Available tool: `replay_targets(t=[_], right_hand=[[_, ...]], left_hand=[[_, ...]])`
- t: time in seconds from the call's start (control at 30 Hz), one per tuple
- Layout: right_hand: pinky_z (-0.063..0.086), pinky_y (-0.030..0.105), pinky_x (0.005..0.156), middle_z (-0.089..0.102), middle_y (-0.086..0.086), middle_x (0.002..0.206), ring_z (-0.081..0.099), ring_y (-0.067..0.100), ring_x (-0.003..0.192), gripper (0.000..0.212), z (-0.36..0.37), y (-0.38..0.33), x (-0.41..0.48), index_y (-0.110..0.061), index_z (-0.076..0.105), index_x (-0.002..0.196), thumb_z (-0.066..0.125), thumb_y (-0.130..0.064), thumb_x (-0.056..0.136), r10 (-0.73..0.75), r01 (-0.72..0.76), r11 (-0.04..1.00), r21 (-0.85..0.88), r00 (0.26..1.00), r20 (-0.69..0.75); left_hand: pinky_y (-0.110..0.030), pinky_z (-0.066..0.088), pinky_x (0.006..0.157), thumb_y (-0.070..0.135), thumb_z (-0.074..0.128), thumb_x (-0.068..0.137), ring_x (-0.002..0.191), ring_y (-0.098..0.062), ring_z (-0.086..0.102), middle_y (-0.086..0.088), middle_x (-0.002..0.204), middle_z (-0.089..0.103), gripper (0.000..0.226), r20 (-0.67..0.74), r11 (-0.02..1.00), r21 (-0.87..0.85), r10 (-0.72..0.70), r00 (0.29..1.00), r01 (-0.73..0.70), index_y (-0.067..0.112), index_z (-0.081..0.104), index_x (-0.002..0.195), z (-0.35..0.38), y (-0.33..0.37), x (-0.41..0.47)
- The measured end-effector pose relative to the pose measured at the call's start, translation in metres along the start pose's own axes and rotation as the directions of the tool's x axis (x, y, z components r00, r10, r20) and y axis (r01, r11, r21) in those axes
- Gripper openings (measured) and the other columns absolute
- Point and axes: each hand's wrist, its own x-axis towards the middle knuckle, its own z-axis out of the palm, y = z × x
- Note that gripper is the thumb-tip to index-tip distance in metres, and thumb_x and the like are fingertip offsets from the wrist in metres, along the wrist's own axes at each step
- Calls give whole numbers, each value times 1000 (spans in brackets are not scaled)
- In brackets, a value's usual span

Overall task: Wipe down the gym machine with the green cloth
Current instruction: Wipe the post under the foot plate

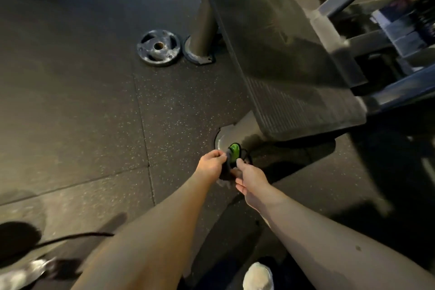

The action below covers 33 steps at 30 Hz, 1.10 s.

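Green cloth (233, 155) is held between both hands, low over the rubber floor (94, 113), just beside the round base plate (221, 140) under the near leg of the gym machine (329, 21). One edge is pinched by the left hand (211, 163) with thumb and curled fingers, and the other side is pinched by the right hand (249, 179). A darker part of the fabric hangs between them. Only a small bright patch is seen, so the cloth is judged to be bunched, not spread. Whether it touches the base plate cannot be told.

Several things could go wrong from here. If the cloth is kept bunched, only a narrow strip would be cleaned at each pass, and dust would be left in the grooves of the ribbed footplate (270, 42). If one pinch is loosened during unfolding, the cloth could be dropped on the speckled floor and grit carried to the machine. The footplate's near edge lies close to the hands, so knuckles could be knocked when they are raised. A weight plate (159, 47) lies far left, well apart.
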Motion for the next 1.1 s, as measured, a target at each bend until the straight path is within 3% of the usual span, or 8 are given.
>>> replay_targets(t=[0.13,0.2,0.27,0.53,0.73,0.83,0.97,1.1], right_hand=[[38,47,115,70,-3,114,60,19,115,37,1,-26,-86,-20,59,136,56,-35,102,-53,56,986,-157,998,21],[36,53,116,66,0,130,56,25,128,43,3,-40,-132,-24,54,143,57,-31,101,-44,48,984,-170,999,27],[37,56,116,63,2,138,54,28,132,48,4,-57,-177,-26,52,146,61,-27,99,-14,21,990,-140,999,51],[54,47,101,71,6,116,68,23,108,34,-17,-126,-344,-24,63,127,69,-16,94,-26,44,975,-217,996,87],[55,51,99,70,8,115,67,28,105,31,-32,-167,-405,-21,67,123,72,-18,92,-58,72,982,-175,995,85],[56,45,96,70,7,116,68,24,101,34,-42,-194,-429,-20,66,125,72,-19,92,-124,144,971,-190,986,111],[45,41,96,66,-1,111,59,18,101,34,-50,-229,-452,-17,64,129,69,-25,96,-237,274,925,-264,958,164],[53,41,93,67,3,111,63,21,102,27,-37,-256,-458,-20,63,123,67,-27,97,-308,360,889,-284,928,211]], left_hand=[[-23,51,67,15,55,104,86,-19,63,-11,96,67,15,24,999,38,-40,999,39,11,69,99,-26,57,-87],[-17,50,60,13,55,103,79,-15,59,-9,92,64,15,31,996,78,-39,999,36,7,69,102,-38,82,-131],[-20,52,64,13,55,103,86,-19,63,-11,98,66,19,40,994,93,-55,998,51,3,70,108,-47,107,-173],[-31,55,76,20,57,102,96,-22,68,-12,104,70,20,-28,999,43,16,999,-15,10,72,109,-63,209,-323],[-38,56,87,22,60,100,98,-24,66,-9,101,67,10,-79,996,47,73,994,-69,19,69,96,-46,261,-383],[-30,53,76,18,58,101,93,-19,64,-6,98,66,10,-86,994,49,104,991,-100,17,68,99,-42,287,-404],[-42,57,95,18,58,101,105,-24,68,-10,110,70,9,-71,991,60,128,989,-124,17,67,102,-49,321,-418],[-39,57,90,29,56,104,103,-25,69,-11,111,70,18,-23,990,0,144,989,-145,16,66,108,-69,349,-419]])
